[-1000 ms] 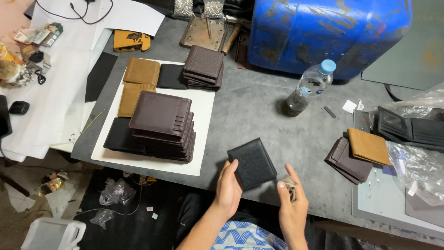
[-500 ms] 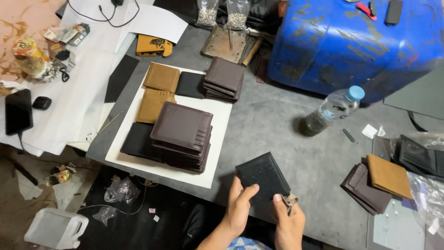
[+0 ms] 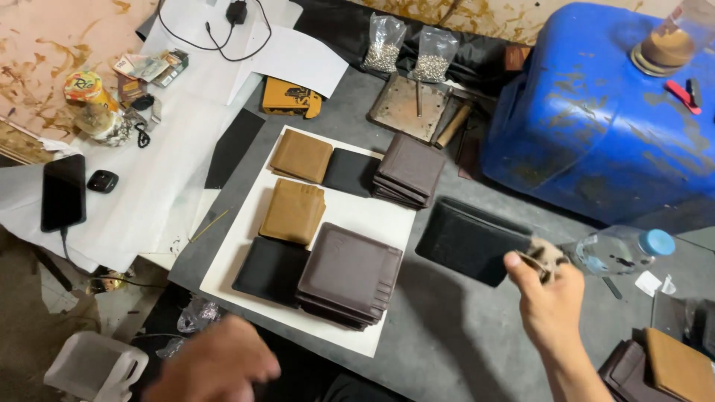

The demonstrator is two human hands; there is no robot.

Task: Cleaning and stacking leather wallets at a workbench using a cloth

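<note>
Moved: black wallet now lifted out over the table, left hand dropped away
Right hand: pinching wallet's corner so it hangs clear
Left hand: blurred, grip unreadable
Nearby: brown wallet stack on white sheet

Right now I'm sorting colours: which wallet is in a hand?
The black wallet, held by the right hand off the white sheet; the others lie on it.

Two clear bags of silver beads stand at twelve o'clock. A dark-screened phone lies at nine o'clock; a yellow box and small colourful packets sit around eleven o'clock.
</note>
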